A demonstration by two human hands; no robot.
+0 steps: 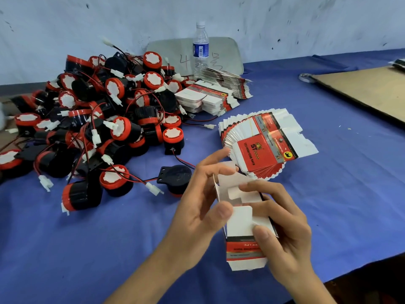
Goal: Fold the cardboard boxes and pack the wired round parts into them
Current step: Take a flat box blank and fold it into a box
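Note:
Both hands hold one red-and-white cardboard box above the blue table, its white end flaps half folded. My left hand grips its left side, thumb on a flap and fingers behind the top flap. My right hand grips the right side, thumb on the front and forefinger pressing a flap. A fanned stack of flat boxes lies just beyond. A big pile of black-and-red wired round parts covers the left of the table; one part lies apart, close to my left hand.
More flat box stacks lie behind the pile, beside a clear water bottle and a grey tray leaning on the wall. A brown cardboard sheet lies at the right. The blue cloth ends at the near right edge.

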